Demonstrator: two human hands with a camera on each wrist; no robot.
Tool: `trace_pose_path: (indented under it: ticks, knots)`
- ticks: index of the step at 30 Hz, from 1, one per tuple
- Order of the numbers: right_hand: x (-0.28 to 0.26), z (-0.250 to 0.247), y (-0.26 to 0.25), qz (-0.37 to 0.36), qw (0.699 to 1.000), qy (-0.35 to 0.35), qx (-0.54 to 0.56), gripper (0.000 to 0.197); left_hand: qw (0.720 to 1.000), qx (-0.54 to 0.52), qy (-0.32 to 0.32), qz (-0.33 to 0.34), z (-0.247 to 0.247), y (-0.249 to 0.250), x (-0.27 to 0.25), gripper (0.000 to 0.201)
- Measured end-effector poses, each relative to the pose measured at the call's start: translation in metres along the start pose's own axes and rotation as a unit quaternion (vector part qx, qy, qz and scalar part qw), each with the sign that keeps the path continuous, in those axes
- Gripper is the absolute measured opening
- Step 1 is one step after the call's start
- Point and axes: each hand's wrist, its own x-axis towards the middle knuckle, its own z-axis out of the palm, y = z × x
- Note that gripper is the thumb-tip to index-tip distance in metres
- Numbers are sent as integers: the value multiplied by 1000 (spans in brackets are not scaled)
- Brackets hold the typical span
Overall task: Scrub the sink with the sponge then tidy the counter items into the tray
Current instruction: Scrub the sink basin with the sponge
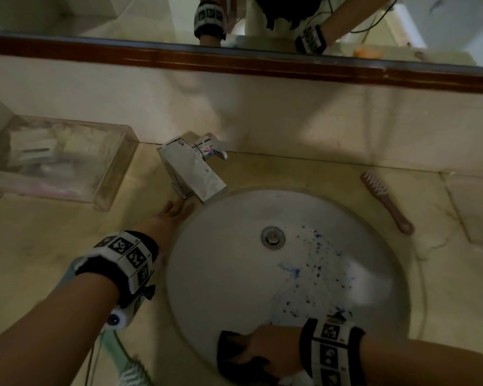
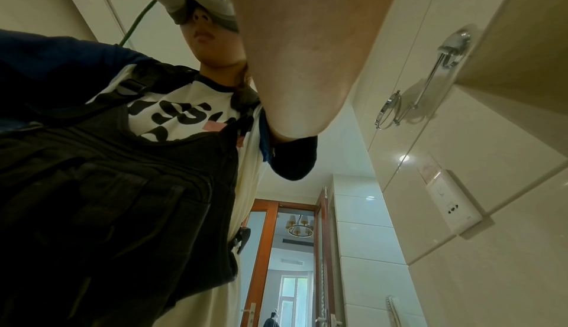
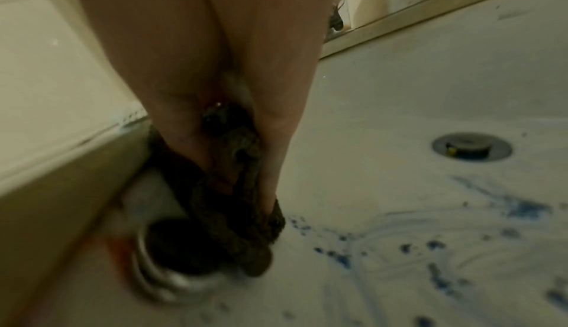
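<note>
I'm gripping the dark sponge in my right hand, pressing it against the sink; my left hand is lying flat, fingers spread, on the counter.

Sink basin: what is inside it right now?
Inside the sink: the drain, scattered blue stains, and the right hand pressing a dark sponge against the near wall. Whatever lies beneath the sponge is covered.
</note>
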Motion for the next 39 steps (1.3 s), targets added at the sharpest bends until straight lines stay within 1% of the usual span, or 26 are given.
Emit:
trace_pose_path:
  ticks: [2,3,5,8,10,11,12,13,15,16,17,19,20,22,23,26,28,29,30,32,35,39]
  knots:
    - [5,1,9,16,1000,-13,23,43,1000,0,1,1,-2,1,-1,133]
    - [6,3,15,36,998,-4,53,42,1000,3,1,1,-1,1,-1,134]
    - [12,6,32,57,997,5,48,43,1000,12,-3,-4,0,1,-2,135]
    - [20,7,54,101,994,-15,-31,44,1000,17,6,-2,0,1,-6,137]
    - [17,-4,60,155,984,-37,-77,44,1000,16,15,2,1,3,-11,134]
    - [11,-13,60,175,980,-32,-94,44,1000,16,20,4,1,4,-13,130]
    - [7,-21,66,188,978,-22,-85,46,999,18,26,6,3,5,-16,126]
    - [-1,-30,68,201,978,3,-45,47,999,19,31,11,7,4,-18,122]
    - [-18,-42,67,190,981,39,4,42,999,12,33,21,18,2,-24,122]
    - [-25,-42,64,177,983,42,9,40,999,5,31,26,25,2,-27,125]
    - [-31,-39,55,162,986,29,4,40,999,-3,30,28,31,3,-30,129]
    - [-40,-27,27,131,991,-26,7,42,999,-4,31,31,38,4,-33,135]
    - [-43,-21,14,102,993,-51,7,43,999,3,30,34,38,5,-33,135]
    - [-42,-11,1,74,993,-90,20,43,999,18,24,36,37,5,-31,131]
    - [-38,-7,2,80,992,-96,27,43,999,24,21,36,37,5,-29,129]
    - [-30,-6,14,130,985,-109,17,46,998,42,21,33,37,5,-28,122]
    - [-26,-7,24,159,982,-100,-1,52,998,58,23,31,38,6,-28,118]
    - [-24,-9,29,159,983,-93,-20,54,997,62,24,30,40,7,-28,117]
    - [-22,-9,33,153,983,-84,-54,54,997,64,25,29,40,6,-27,117]
    - [-17,-11,41,163,980,-68,-96,51,997,60,28,29,41,7,-26,117]
    - [-8,-17,52,224,969,18,-100,45,998,59,25,28,42,6,-26,117]
    - [-7,-32,47,238,965,9,-113,51,998,53,10,42,38,4,-28,118]
